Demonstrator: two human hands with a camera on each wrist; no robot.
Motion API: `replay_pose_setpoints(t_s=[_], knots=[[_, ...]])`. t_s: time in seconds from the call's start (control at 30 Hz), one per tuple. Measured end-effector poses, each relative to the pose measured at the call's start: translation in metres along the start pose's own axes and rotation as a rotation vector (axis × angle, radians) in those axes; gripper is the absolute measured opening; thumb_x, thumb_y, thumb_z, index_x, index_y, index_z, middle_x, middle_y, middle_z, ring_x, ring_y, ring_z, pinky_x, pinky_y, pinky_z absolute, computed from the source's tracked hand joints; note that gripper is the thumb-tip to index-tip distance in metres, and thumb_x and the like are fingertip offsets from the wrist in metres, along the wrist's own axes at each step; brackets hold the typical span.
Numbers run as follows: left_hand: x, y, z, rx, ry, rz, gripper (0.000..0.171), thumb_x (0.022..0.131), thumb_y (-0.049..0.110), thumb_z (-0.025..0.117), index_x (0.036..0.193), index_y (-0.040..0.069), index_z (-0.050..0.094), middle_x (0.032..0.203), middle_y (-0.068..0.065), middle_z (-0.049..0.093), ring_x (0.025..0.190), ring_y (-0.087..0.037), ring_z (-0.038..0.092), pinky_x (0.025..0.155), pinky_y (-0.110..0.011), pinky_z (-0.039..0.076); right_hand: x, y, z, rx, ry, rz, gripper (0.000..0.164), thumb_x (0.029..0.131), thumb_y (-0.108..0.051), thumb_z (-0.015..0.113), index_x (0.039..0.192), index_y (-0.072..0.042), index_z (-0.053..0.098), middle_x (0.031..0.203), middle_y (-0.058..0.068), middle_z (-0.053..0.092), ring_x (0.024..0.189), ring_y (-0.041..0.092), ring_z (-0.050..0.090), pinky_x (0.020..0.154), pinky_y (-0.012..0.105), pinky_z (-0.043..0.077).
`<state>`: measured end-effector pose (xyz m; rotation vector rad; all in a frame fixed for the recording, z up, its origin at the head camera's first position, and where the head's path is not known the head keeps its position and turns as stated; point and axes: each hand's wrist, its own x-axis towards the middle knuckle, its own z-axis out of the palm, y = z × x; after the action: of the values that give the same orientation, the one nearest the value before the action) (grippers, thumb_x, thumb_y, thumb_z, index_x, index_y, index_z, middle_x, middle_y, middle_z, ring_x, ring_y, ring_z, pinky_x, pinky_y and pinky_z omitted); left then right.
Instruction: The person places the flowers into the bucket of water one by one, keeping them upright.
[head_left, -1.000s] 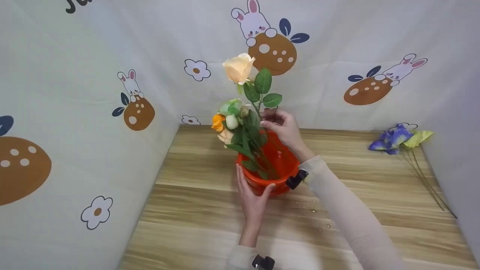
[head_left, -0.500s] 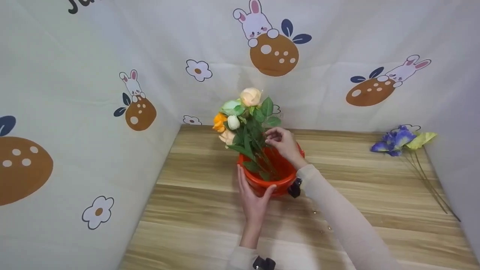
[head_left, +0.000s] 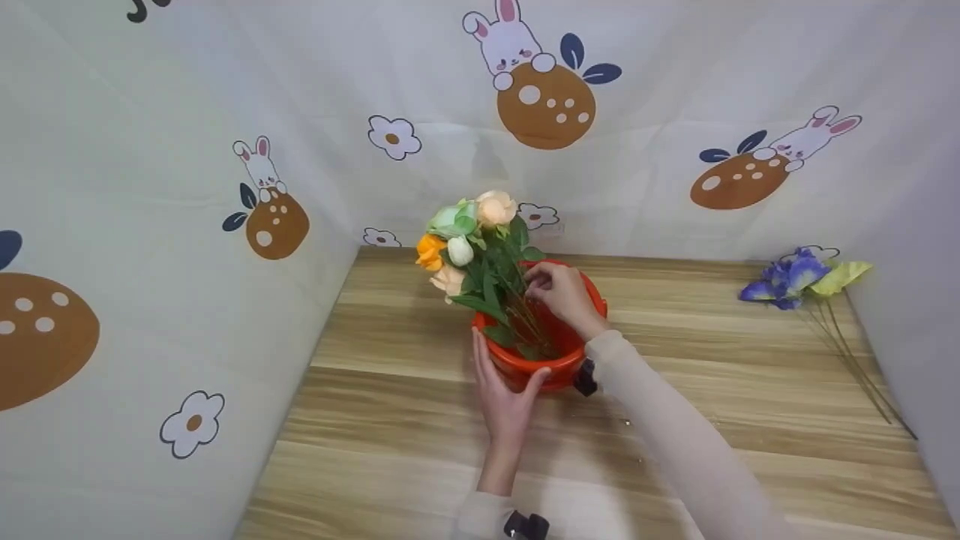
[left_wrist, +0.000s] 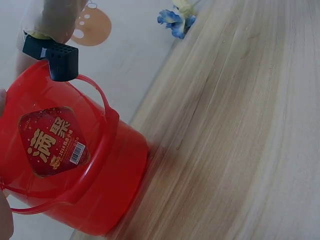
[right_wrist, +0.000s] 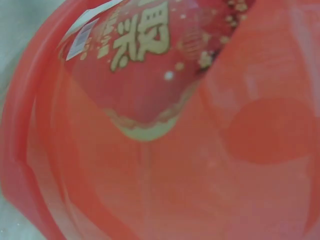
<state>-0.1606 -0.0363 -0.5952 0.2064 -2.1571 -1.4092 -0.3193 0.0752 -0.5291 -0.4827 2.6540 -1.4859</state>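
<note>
A red plastic bucket (head_left: pixel 536 367) stands on the wooden table, holding several flowers. My left hand (head_left: pixel 507 401) rests spread against its near side, fingers straight along the left and thumb towards the right. Over the bucket's mouth, my right hand (head_left: pixel 566 296) pinches the leafy stem of a peach rose (head_left: pixel 496 209), its fingertips partly among the leaves. Beside that rose are a pale green flower (head_left: pixel 450 220), a white bud (head_left: pixel 460 250), an orange flower (head_left: pixel 430 253) and another peach flower (head_left: pixel 448 280). The right wrist view shows only the bucket's wall and label (right_wrist: pixel 150 55).
A purple flower (head_left: pixel 789 278) and a yellow flower (head_left: pixel 841 278) lie on long stems at the table's right side. A printed cloth (head_left: pixel 630 187) hangs behind and at the sides. Small shiny drops or beads (head_left: pixel 627 422) lie near the bucket. Its handle (left_wrist: pixel 102 92) hangs against the wall.
My right hand has lowered towards the bucket's mouth, and the peach rose has come down with it to the level of the other blooms. My left hand has stayed at the bucket.
</note>
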Motion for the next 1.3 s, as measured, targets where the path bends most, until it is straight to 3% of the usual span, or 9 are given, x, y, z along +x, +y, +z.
replay_pose_setpoints(t_s=[0.23, 0.53, 0.8, 0.97, 1.2, 1.3], knots=[[-0.002, 0.001, 0.0, -0.007, 0.001, 0.002, 0.116, 0.072, 0.043, 0.087, 0.16, 0.012, 0.018, 0.168, -0.002, 0.019, 0.154, -0.024, 0.023, 0.122, -0.049, 0.028, -0.003, -0.002, -0.002, 0.042, 0.04, 0.032, 0.012, 0.089, -0.008, 0.073, 0.101, -0.005, 0.073, 0.094, 0.013, 0.075, 0.085, 0.023, 0.072, 0.079, 0.038, 0.06], [-0.004, 0.002, 0.0, -0.012, -0.002, -0.015, 0.115, 0.072, 0.043, 0.088, 0.16, 0.011, 0.019, 0.168, -0.002, 0.02, 0.153, -0.024, 0.024, 0.122, -0.048, 0.028, -0.005, -0.002, -0.004, 0.077, 0.059, 0.002, 0.011, 0.088, -0.011, 0.076, 0.098, -0.006, 0.074, 0.094, 0.012, 0.076, 0.083, 0.021, 0.072, 0.078, 0.035, 0.061], [-0.002, 0.002, 0.002, -0.032, -0.005, -0.014, 0.116, 0.072, 0.046, 0.086, 0.16, 0.014, 0.019, 0.168, 0.0, 0.019, 0.154, -0.022, 0.023, 0.123, -0.045, 0.027, -0.005, -0.003, -0.014, 0.305, 0.122, -0.027, 0.014, 0.088, -0.01, 0.075, 0.099, 0.0, 0.073, 0.094, 0.016, 0.075, 0.076, 0.011, 0.069, 0.069, 0.02, 0.059], [-0.001, 0.0, 0.002, -0.016, -0.006, 0.008, 0.116, 0.072, 0.045, 0.086, 0.16, 0.012, 0.018, 0.168, -0.002, 0.019, 0.154, -0.023, 0.023, 0.123, -0.045, 0.027, -0.011, -0.006, -0.026, 0.46, 0.124, -0.024, 0.023, 0.089, -0.01, 0.075, 0.103, 0.007, 0.07, 0.094, 0.017, 0.074, 0.076, 0.013, 0.071, 0.069, 0.022, 0.061], [0.0, 0.001, 0.0, -0.036, -0.01, -0.001, 0.117, 0.072, 0.045, 0.086, 0.16, 0.012, 0.017, 0.168, -0.003, 0.019, 0.153, -0.024, 0.024, 0.123, -0.046, 0.028, -0.023, 0.001, -0.055, 0.556, 0.121, 0.041, 0.03, 0.09, -0.013, 0.074, 0.109, 0.008, 0.066, 0.09, -0.002, 0.075, 0.08, 0.013, 0.072, 0.074, 0.025, 0.062], [0.0, 0.001, 0.0, -0.036, -0.005, 0.008, 0.117, 0.071, 0.044, 0.087, 0.16, 0.011, 0.018, 0.168, -0.004, 0.02, 0.153, -0.025, 0.024, 0.123, -0.045, 0.028, -0.03, 0.012, -0.067, 0.594, 0.134, 0.077, 0.03, 0.09, -0.016, 0.075, 0.109, 0.006, 0.066, 0.091, 0.0, 0.075, 0.084, 0.015, 0.074, 0.076, 0.026, 0.062]])
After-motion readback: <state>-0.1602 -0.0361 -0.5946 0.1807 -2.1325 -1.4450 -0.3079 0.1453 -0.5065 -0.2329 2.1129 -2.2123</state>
